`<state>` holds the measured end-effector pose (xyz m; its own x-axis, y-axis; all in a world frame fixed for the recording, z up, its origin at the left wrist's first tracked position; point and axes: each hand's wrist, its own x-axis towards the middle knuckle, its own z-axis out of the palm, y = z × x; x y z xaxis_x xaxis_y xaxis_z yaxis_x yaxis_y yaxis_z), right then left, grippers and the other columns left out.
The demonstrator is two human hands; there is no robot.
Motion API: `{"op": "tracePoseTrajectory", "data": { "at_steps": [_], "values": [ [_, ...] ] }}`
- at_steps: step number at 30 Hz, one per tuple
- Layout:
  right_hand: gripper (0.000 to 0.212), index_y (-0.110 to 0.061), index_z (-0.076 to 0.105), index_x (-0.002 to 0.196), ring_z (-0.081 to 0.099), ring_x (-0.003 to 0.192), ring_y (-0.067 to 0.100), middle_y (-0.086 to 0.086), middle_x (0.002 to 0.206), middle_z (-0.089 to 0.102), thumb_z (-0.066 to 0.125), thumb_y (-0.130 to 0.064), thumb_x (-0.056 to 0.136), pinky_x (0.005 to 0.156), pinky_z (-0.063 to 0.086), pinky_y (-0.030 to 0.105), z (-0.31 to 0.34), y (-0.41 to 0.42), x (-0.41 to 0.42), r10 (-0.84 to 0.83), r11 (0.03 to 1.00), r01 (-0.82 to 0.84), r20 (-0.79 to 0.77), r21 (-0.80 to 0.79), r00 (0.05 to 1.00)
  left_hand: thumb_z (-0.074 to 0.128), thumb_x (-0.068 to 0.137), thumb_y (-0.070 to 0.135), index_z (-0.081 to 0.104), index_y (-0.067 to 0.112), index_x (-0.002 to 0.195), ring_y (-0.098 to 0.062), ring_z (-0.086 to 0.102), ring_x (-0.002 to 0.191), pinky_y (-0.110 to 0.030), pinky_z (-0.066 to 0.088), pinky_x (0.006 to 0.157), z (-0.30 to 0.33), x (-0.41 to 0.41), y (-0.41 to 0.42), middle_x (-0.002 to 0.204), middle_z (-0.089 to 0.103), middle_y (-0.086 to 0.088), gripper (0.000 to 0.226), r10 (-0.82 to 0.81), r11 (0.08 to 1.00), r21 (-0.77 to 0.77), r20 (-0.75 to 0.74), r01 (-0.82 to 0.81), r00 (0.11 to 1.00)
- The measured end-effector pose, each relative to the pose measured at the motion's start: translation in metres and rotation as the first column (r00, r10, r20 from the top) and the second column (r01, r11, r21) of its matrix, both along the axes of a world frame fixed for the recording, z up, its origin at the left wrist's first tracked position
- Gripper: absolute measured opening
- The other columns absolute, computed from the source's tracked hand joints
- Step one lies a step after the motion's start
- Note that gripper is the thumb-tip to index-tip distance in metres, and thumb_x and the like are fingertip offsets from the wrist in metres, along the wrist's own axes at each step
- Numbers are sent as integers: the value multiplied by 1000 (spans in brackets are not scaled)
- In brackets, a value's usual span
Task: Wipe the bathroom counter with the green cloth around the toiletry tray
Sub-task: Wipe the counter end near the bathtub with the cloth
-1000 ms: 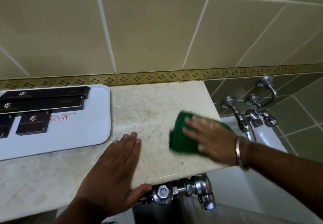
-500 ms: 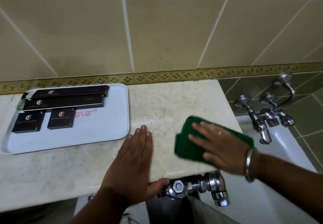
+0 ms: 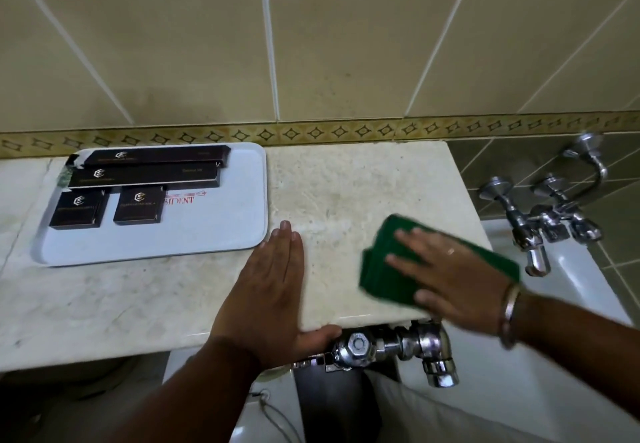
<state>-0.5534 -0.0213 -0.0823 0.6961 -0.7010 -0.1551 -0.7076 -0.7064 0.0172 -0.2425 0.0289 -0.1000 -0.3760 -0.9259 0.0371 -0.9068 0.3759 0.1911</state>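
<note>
Marble worktop (image 3: 166, 290), pale and veined, runs along a tiled bathroom wall, seen from above by the person cleaning it. At far left sits the white tray (image 3: 214, 235), its long axis parallel to the wall, carrying four dark boxes (image 3: 138, 207): two long ones laid lengthwise at the back, two short ones in front. Just right of the tray's near corner, the left hand (image 3: 273, 290) lies flat on the stone, fingers pressed together and pointing toward the wall, thumb hooked over the front edge; it holds nothing and is likely there to brace the body while the other arm works. Bare stone separates it from the green cloth (image 3: 384, 269), folded into a thick pad near the worktop's right front corner, well apart from the tray. The pad's long axis appears to run on a slant, from near left to far right, with its far end at the worktop's right edge. The right hand (image 3: 453, 276), fingers spread and pointing left, presses flat on top of the cloth rather than pinching it, a grip that suits sliding strokes; slight blur suggests motion. A bangle circles that wrist. Below the front edge a chrome valve (image 3: 391, 345) juts out, and at far right wall taps (image 3: 550, 224) hang over a white tub. Judging by position, the strip beside the tray has yet to be wiped.
</note>
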Motion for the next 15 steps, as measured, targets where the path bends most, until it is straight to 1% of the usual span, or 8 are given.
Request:
{"op": "tracePoseTrajectory", "data": {
  "at_steps": [2, 4, 5, 7, 9, 11, 13, 15],
  "values": [
    [58, -35, 6, 149, 25, 142, 37, 13, 158, 18, 22, -50, 95, 109, 20, 49, 5, -46, -27, -250, 968, 250, -10, 14, 968, 46, 70, 85, 24, -10, 149, -39, 17, 149, -49, 20, 120, -1, 1, 0, 159, 15, -30, 125, -6, 1000, -2, -2, 6, 1000],
    [60, -35, 3, 151, 10, 146, 35, 10, 162, 4, 19, -52, 96, 114, 16, 50, 7, -97, -21, -489, 868, 485, 8, 108, 872, 47, 70, 84, 24, -9, 149, -39, 18, 149, -50, 23, 119, -1, 1, 0, 159, 16, -30, 125, -14, 1000, -9, 10, 14, 1000],
    [59, -34, 3, 152, 7, 146, 34, 10, 162, 1, 18, -51, 97, 116, 13, 48, 6, -115, -7, -553, 828, 549, 6, 117, 833, 47, 70, 84, 23, -9, 150, -39, 18, 149, -50, 23, 119, 0, 0, 0, 159, 15, -29, 125, -16, 1000, -8, 17, 16, 1000],
    [59, -32, -1, 152, 6, 147, 32, 11, 162, -1, 15, -50, 98, 119, 8, 44, 7, -130, 33, -569, 820, 569, -13, 62, 822, 43, 72, 86, 20, -8, 151, -37, 13, 150, -50, 23, 120, 1, 1, 0, 160, 12, -28, 124, -16, 1000, -8, 22, 16, 1000],
    [60, -32, 0, 150, 4, 147, 33, 10, 161, -1, 9, -51, 95, 118, 6, 46, 5, -111, 72, -437, 900, 437, -21, -7, 899, 37, 73, 89, 18, -9, 151, -35, 8, 151, -49, 21, 120, 2, 2, -1, 160, 8, -29, 127, -18, 1000, -7, 6, 18, 1000],
    [61, -29, 8, 148, 5, 146, 34, 10, 160, 4, 6, -51, 91, 117, 6, 49, 0, -62, 102, -134, 990, 132, -31, -58, 991, 33, 73, 91, 13, -9, 151, -33, 4, 152, -48, 19, 121, 4, 5, 0, 160, 5, -28, 129, -26, 1000, -8, -45, 25, 999],
    [61, -31, 7, 149, 9, 146, 33, 10, 160, 7, 13, -53, 92, 115, 7, 48, -2, -14, 118, 74, 997, -74, -13, -4, 997, 31, 73, 90, 6, -5, 153, -31, 3, 152, -46, 17, 122, 5, 9, 2, 161, 1, -25, 126, -19, 1000, 4, -136, 20, 991],
    [60, -33, 8, 151, 7, 147, 33, 10, 161, 6, 21, -51, 96, 117, 7, 46, 0, 11, 120, 122, 990, -122, 13, 75, 992, 29, 74, 90, 4, -1, 154, -29, 8, 152, -44, 17, 121, 7, 11, 2, 162, 4, -21, 123, 3, 1000, 30, -199, 3, 980]
  ]
}}
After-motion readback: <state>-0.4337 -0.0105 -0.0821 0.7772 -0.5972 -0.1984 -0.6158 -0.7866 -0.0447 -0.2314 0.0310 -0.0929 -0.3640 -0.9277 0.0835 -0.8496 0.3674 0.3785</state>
